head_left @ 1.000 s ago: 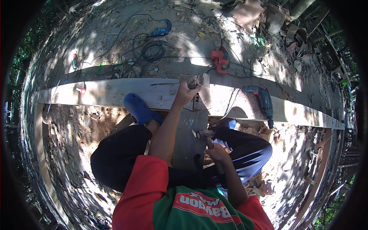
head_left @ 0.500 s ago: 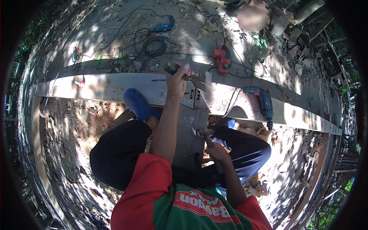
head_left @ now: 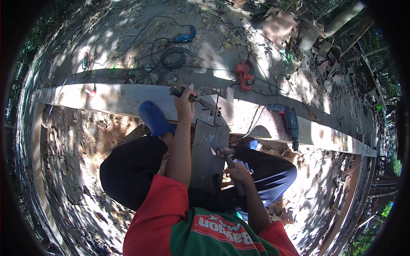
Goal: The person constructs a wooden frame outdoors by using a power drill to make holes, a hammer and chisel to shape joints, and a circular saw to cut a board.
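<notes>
My left hand [head_left: 186, 100] is closed round the thick handle of a chisel [head_left: 207, 105]. Its blade points right and slightly down, close to a row of small dark holes [head_left: 218, 112] cut in the wood. Lower down, my right hand [head_left: 238, 173] grips a hammer [head_left: 229, 161] by its handle, the head toward the board. A grey-brown wooden board [head_left: 209, 147] with chalk marks runs from between my legs to a long pale plank [head_left: 119, 96] lying crosswise. Whether the blade touches the wood I cannot tell.
A blue-black drill [head_left: 290, 123] rests on the plank to the right. Beyond the plank lie a red power tool [head_left: 244, 76], a blue corded tool [head_left: 184, 36] and a coiled black cable [head_left: 172, 57]. A small red-and-white object [head_left: 92, 93] sits on the plank's left part.
My left hand has moved left and a little down with the chisel, uncovering more of the holes. The hammer in my right hand has shifted only slightly.
</notes>
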Demonstrator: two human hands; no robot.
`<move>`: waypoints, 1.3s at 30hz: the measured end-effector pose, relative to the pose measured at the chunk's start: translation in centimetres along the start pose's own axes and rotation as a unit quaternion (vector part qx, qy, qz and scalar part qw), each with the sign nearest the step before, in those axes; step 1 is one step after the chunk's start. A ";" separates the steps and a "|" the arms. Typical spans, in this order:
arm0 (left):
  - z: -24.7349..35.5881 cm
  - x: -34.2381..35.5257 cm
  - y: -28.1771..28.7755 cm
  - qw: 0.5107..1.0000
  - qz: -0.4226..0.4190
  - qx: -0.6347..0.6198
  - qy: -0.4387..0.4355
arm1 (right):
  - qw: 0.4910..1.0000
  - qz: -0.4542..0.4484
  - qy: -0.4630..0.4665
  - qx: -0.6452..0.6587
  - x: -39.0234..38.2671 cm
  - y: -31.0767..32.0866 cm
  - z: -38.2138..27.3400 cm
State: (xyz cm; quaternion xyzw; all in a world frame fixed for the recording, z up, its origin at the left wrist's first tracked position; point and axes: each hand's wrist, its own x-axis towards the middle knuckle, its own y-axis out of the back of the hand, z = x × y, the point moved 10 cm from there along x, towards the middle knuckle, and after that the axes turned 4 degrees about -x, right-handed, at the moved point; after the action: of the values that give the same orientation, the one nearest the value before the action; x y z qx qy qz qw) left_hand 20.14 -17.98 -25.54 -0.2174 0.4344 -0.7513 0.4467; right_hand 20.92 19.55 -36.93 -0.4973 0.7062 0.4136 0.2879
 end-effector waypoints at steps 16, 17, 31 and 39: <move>-7.4 1.2 -5.4 0.914 -0.224 0.334 0.052 | 1.000 -0.009 0.013 0.009 -0.7 0.3 -1.0; -8.1 1.0 -6.1 0.899 -0.257 0.350 0.058 | 1.000 -0.007 0.022 0.008 -0.7 0.3 -1.2; -12.2 -0.2 -9.0 0.829 -0.356 0.401 0.159 | 0.998 0.011 0.048 0.038 -0.7 0.4 -1.3; -11.9 -0.7 -9.6 0.819 -0.359 0.423 0.146 | 0.999 0.013 0.039 0.032 -0.3 0.4 -0.5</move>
State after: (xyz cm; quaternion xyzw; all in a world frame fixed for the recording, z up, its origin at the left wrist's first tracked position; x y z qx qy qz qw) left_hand 7.36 -9.79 -23.61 -0.0349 0.0252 -0.9913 0.1246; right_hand 20.65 19.31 -36.35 -0.4944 0.7359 0.3753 0.2705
